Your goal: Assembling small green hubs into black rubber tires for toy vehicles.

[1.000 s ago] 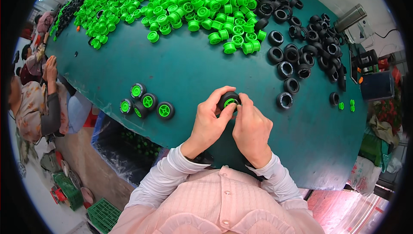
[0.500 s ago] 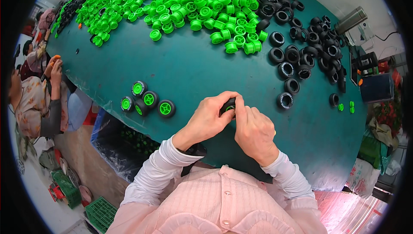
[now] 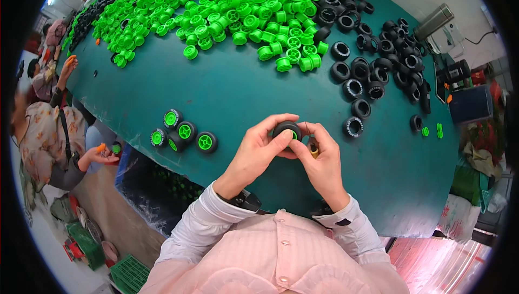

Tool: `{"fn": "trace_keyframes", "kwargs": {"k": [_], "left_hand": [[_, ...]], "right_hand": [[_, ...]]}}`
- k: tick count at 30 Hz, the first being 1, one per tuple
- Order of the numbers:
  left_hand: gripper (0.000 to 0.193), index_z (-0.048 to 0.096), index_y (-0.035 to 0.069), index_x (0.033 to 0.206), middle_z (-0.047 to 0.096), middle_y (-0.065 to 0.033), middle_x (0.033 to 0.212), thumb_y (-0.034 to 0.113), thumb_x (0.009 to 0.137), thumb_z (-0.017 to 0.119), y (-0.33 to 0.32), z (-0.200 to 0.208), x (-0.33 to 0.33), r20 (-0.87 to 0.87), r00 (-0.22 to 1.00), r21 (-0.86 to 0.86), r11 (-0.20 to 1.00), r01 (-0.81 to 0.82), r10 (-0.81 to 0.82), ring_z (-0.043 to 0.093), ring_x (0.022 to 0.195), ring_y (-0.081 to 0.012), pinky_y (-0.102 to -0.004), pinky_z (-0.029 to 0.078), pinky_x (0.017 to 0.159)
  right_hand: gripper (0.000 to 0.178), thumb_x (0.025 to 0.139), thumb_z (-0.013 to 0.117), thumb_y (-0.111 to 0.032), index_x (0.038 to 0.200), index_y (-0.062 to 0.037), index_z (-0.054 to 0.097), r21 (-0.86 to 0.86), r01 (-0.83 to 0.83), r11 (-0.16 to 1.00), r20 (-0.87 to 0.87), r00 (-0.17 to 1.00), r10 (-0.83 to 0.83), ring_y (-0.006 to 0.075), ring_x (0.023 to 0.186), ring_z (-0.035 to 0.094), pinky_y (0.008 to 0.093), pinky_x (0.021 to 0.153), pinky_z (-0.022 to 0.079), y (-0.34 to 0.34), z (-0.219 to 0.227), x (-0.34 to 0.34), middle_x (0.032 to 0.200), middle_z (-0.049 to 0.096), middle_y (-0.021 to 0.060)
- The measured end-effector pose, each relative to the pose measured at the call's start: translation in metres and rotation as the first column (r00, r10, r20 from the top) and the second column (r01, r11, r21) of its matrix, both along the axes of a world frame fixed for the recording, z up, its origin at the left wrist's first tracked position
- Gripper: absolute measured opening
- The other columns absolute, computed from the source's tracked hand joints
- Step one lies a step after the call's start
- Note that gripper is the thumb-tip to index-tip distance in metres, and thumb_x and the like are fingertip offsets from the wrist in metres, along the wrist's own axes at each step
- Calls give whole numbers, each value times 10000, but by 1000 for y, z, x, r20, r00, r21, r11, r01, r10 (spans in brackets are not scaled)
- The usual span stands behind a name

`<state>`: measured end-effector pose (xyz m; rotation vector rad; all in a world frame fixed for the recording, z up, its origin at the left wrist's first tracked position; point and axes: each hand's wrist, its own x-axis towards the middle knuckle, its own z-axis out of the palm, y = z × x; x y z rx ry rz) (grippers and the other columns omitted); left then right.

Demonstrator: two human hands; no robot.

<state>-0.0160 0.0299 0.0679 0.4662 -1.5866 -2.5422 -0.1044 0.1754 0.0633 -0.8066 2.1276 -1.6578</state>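
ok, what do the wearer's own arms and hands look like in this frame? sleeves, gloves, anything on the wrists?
Both hands are bare: no gloves, no rings visible. The left hand and right hand come out of long sleeves of a pale pink, finely checked button-up shirt. A dark band, perhaps a watch, shows at the left wrist; the right cuff shows a dark edge too.

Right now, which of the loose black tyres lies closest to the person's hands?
The lone black tyre just right of the right hand; the other loose tyres lie farther up the green table.
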Motion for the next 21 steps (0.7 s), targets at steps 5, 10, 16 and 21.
{"fn": "trace_keyframes", "kwargs": {"k": [5,10,16,21], "left_hand": [[437,507,-61,1421,647,-129,1285,145,1042,582,-11,2,10,57,996,125,991,57,-65,671,1111,-221,-379,594,937],[337,570,-73,1334,665,-136,1239,47,1019,585,12,4,14,23,1000,-58,998,-5,6,671,1078,-200,-356,604,918],[300,601,-58,1287,681,-103,1155,102,1037,559,38,7,21,49,999,-228,973,23,-12,684,970,-162,-311,615,807],[300,604,-53,1285,691,-105,1138,125,1046,566,55,0,39,48,997,-277,958,78,-67,700,915,-170,-277,583,733]], "right_hand": [[243,878,751,-107,1072,17,674,-37,29,999,307,952,-16,49,644,454,229,579,385,5,6,0,926,645,6],[199,884,729,-111,1038,7,686,-101,89,991,198,978,-68,102,699,538,264,612,446,13,2,7,914,652,36],[194,872,723,-156,992,-12,675,-172,197,965,150,974,-172,213,724,626,332,619,480,40,4,29,896,646,104],[273,890,699,-294,987,-42,657,-190,218,957,79,975,-207,314,802,643,431,709,501,67,-11,49,900,654,122]]}}
